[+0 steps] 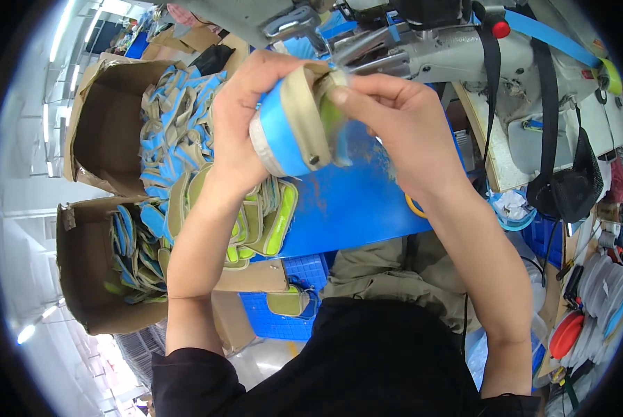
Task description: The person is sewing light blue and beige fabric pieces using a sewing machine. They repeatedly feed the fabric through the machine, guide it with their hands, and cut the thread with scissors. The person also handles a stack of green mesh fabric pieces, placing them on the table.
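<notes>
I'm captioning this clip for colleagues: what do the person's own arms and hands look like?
Short, plain black sleeves leave both forearms bare. The left hand and right hand are ungloved, and no watch or bracelet shows.

Top (381, 361): black, matte cloth, plain over the part in view.
Left sleeve (193, 379): black, short, with a loose, wide hem that leaves the forearm bare.
Right sleeve (510, 405): black too, only a strip of it in view.
Trousers (426, 274): greyish khaki, loose, deeply creased, seen beyond the near edge of the table (325, 226).
Left grip (238, 118): a bare hand, bare wrist.
Right grip (416, 125): likewise bare.
Cord (466, 316): thin, black, beside the top's right side.
</notes>
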Available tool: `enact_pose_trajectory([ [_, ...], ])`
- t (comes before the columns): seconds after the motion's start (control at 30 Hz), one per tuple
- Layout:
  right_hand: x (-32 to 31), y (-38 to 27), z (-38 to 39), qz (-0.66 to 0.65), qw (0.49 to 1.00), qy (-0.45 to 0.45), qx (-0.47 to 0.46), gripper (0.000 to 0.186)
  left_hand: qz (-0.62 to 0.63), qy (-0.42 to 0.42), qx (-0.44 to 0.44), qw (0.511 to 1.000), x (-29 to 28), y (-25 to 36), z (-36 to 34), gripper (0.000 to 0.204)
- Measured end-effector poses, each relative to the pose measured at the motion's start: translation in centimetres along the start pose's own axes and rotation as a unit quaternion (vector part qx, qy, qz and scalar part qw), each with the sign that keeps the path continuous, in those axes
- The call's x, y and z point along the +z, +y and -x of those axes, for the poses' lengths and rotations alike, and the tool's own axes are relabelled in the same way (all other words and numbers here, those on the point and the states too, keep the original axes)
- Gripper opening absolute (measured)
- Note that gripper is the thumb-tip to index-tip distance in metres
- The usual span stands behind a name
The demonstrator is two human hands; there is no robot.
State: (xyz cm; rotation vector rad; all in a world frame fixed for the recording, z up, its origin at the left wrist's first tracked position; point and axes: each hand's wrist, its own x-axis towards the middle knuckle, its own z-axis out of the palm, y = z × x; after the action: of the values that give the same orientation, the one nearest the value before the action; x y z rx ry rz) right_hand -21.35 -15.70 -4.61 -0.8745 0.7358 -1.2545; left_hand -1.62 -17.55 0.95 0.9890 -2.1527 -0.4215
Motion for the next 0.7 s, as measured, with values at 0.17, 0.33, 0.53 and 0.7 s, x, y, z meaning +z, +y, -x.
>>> enact_pose_trajectory([
  [0.17,0.0,1.1,0.0,-0.019,1.0,0.006,-0.016,0.023,0.056,-0.018,-0.004,0.998,-0.1,-1.2,0.2,0.043],
  [0.33,0.3,1.1,0.1,-0.025,1.0,0.006,-0.012,0.022,0.127,-0.04,0.003,0.991,-0.4,-1.7,0.3,0.044],
  [0.53,0.2,1.1,0.1,-0.01,1.0,0.013,-0.013,0.022,0.094,-0.049,-0.056,0.993,-0.5,-0.8,0.1,0.04],
  [0.7,0.3,1.5,0.1,-0.009,1.0,0.012,-0.023,0.022,0.082,-0.034,-0.058,0.994,-0.4,-0.6,0.1,0.041],
])
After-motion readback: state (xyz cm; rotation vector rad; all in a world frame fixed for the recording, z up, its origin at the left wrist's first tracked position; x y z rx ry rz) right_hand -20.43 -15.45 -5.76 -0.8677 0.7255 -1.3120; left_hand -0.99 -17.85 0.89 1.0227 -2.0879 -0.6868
